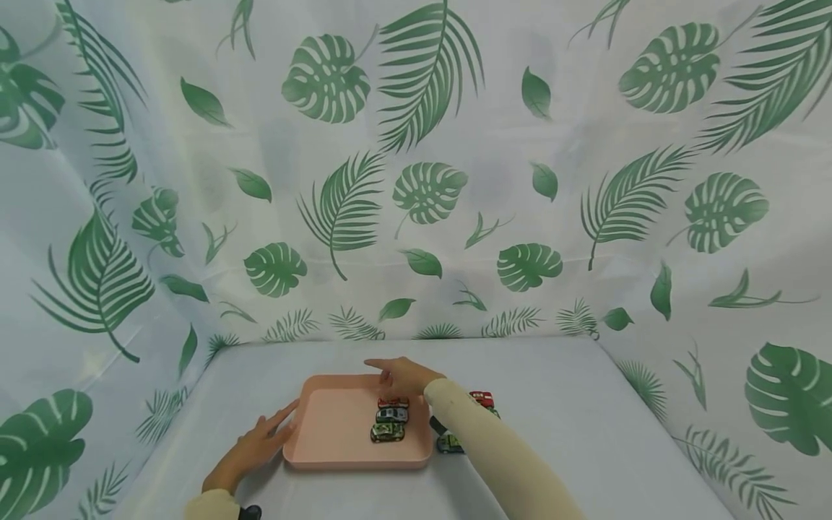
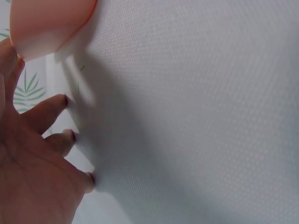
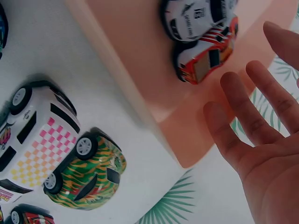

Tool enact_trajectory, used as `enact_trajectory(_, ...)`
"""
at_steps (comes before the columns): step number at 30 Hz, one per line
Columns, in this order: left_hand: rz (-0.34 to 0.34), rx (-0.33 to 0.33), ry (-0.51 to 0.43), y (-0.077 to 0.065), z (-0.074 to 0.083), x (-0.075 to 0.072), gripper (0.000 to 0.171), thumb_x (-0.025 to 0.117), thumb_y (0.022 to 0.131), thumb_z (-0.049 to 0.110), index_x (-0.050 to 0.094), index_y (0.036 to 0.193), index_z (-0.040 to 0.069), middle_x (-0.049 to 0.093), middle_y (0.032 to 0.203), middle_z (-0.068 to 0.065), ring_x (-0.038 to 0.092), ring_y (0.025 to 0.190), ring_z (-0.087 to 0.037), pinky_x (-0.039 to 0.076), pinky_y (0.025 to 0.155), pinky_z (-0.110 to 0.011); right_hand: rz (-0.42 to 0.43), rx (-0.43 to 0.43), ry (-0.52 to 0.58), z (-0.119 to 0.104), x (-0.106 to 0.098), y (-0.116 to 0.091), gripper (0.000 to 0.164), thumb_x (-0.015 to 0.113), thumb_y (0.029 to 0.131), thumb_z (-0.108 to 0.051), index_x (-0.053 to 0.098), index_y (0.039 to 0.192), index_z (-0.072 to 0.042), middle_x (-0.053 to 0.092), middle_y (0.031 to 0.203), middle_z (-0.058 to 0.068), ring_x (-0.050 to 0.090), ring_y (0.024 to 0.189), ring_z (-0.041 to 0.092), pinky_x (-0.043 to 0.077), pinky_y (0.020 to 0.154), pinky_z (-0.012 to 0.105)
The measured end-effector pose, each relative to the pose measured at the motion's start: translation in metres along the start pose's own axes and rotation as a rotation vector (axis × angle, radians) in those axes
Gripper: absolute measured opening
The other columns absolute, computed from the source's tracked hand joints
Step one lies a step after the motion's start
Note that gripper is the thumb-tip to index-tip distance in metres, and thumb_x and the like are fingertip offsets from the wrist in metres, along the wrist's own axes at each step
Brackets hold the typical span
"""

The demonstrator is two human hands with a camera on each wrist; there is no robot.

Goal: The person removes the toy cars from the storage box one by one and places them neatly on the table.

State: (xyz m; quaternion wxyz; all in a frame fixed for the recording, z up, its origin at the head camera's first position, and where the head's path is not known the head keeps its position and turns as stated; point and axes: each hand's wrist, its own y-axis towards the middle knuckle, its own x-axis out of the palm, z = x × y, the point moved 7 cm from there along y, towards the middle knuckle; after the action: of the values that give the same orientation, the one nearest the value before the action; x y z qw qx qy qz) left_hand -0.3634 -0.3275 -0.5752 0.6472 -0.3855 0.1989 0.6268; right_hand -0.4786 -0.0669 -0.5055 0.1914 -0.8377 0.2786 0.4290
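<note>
A pink tray (image 1: 338, 422) lies on the white-covered table. On its right side a red toy car (image 1: 393, 404), a silver-white toy car (image 1: 392, 415) and a green-yellow toy car (image 1: 387, 432) stand in a row. My left hand (image 1: 260, 442) touches the tray's left edge with fingers spread; the left wrist view shows its fingertips by the tray's outer wall (image 2: 51, 23). Over the tray's far right part is my right hand (image 1: 404, 377), holding nothing. In the right wrist view its fingers (image 3: 245, 112) extend near the red-and-white car (image 3: 208, 58).
Right of the tray are more toy cars, partly behind my right sleeve: a red one (image 1: 481, 397) and a green one (image 1: 450, 443). A white checkered car (image 3: 49, 135) and a tiger-striped green car (image 3: 88, 175) show close up. Leaf-printed cloth (image 1: 416, 217) hangs behind and at the sides.
</note>
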Motion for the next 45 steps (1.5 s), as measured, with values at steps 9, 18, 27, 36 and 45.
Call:
enact_trajectory(9,0.001,-0.001,0.004,0.0,0.005,-0.001,0.064,0.043,0.099,0.058,0.033,0.153,0.026,0.03,0.154,-0.023,0.002,0.14,-0.056,-0.003,0.102,-0.08,-0.013,0.05,-0.053,0.005,0.009,0.002,0.075,0.073,0.084,0.003,0.043,0.149,-0.022,0.067,0.106,0.006,0.059,0.081,0.004,0.052,0.074,0.022)
enact_trajectory(18,0.006,-0.004,0.018,0.002,0.005,-0.002,0.064,0.042,0.099,0.058,0.033,0.153,0.027,0.031,0.154,-0.022,0.002,0.14,-0.057,-0.003,0.101,-0.08,-0.017,0.078,-0.074,0.012,0.015,0.004,0.076,0.071,0.084,0.006,0.044,0.148,-0.025,0.069,0.096,-0.001,0.059,0.077,0.006,0.051,0.066,0.021)
enact_trajectory(27,0.004,-0.009,0.014,0.001,0.004,-0.001,0.065,0.041,0.099,0.059,0.033,0.153,0.026,0.03,0.154,-0.023,0.001,0.14,-0.058,-0.004,0.101,-0.08,-0.008,0.044,-0.097,0.012,0.018,0.005,0.079,0.069,0.081,0.011,0.045,0.147,-0.025,0.07,0.097,-0.001,0.058,0.078,0.005,0.05,0.066,0.019)
enact_trajectory(36,0.0,0.005,-0.009,-0.001,0.003,-0.001,0.064,0.041,0.099,0.059,0.034,0.153,0.025,0.03,0.154,-0.024,0.002,0.14,-0.057,-0.006,0.102,-0.079,0.01,0.0,-0.119,0.016,0.021,0.007,0.087,0.07,0.08,0.012,0.037,0.152,-0.024,0.068,0.094,-0.005,0.059,0.08,0.002,0.051,0.07,0.018)
enact_trajectory(45,-0.004,0.03,-0.023,-0.004,0.004,-0.001,0.062,0.042,0.1,0.056,0.035,0.153,0.024,0.029,0.154,-0.025,0.002,0.14,-0.057,-0.006,0.102,-0.079,0.023,-0.019,-0.102,0.015,0.019,0.008,0.089,0.071,0.082,0.009,0.033,0.153,-0.029,0.069,0.095,-0.006,0.063,0.084,0.004,0.052,0.074,0.019)
